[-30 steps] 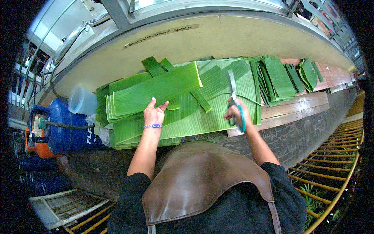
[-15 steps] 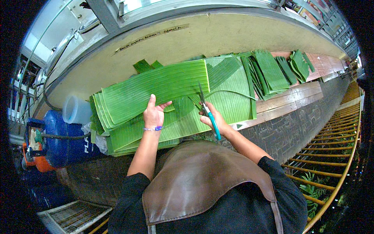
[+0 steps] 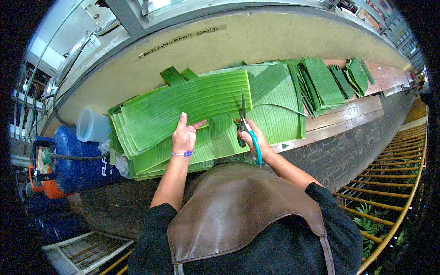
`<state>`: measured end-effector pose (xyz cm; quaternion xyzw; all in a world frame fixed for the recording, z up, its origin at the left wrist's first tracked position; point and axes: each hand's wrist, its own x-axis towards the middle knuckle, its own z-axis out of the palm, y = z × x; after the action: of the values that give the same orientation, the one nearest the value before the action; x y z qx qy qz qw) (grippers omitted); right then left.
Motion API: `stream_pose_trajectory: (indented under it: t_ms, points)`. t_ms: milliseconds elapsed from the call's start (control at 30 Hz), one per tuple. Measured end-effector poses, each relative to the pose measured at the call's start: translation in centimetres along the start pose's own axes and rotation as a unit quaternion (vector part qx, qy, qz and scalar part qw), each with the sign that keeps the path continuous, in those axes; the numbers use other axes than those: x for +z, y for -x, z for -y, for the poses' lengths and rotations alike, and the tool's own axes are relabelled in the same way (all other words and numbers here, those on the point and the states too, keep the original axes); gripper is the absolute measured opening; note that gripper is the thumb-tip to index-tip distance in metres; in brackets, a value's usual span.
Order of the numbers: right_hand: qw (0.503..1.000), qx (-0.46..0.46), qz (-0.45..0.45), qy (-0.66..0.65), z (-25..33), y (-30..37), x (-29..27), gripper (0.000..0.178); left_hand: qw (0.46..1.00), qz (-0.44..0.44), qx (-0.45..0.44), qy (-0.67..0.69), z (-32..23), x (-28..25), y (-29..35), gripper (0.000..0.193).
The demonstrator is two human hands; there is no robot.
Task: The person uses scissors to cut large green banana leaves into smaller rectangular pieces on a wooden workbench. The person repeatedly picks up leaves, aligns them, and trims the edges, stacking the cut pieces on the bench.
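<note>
We judge that the work on the green leaves is only partly done. Near the right end of the surface [image 3: 385, 76], the piles of dark leaf pieces [image 3: 326, 85] seem to be cut already. The stack of leaf strips [image 3: 183, 101], which is above the left part of the surface, has a straight right end, but its left end is layered unevenly. Under it, the broad leaves [image 3: 277, 112] are spread to the near edge, and we think these are what is left.

Our left hand [image 3: 184, 139] holds the stack by its near side: the thumb is pressed above it, and the other fingers, partly hidden, are under it. Our right hand [image 3: 253, 134] has its fingers closed around the scissors [image 3: 244, 114]. The blades overlap the stack's right end; whether they bite the leaf, we cannot tell.

Compared with one second ago, the scissors have come leftward, from above the broad leaves to the stack. The left hand has kept its grip.
</note>
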<state>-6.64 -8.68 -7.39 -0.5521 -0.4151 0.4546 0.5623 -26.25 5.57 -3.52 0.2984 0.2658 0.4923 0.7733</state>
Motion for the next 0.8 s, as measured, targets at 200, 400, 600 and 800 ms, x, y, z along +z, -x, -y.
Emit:
stream_pose_trajectory:
  t_ms: [200, 400, 600, 800]
  points:
    - [0.999, 0.020, -0.034, 0.030, -0.2, 0.3, 0.3, 0.060, 1.000, -0.005, 0.009, -0.002, 0.3, -0.3, 0.1, 0.031]
    - [0.997, 0.043, -0.066, 0.015, 1.1, 0.7, 1.0, 0.045, 1.000, -0.002, 0.015, -0.010, 0.6, -0.9, -0.2, 0.030]
    - [0.995, 0.064, -0.076, 0.029, 2.2, 1.3, 1.3, 0.036, 0.999, -0.036, 0.003, -0.030, 0.7, -1.4, -0.1, 0.033]
    - [0.995, 0.069, -0.052, -0.055, 1.7, 0.6, 1.1, 0.033, 0.999, -0.031, -0.010, -0.025, 0.4, -1.2, 0.1, 0.034]
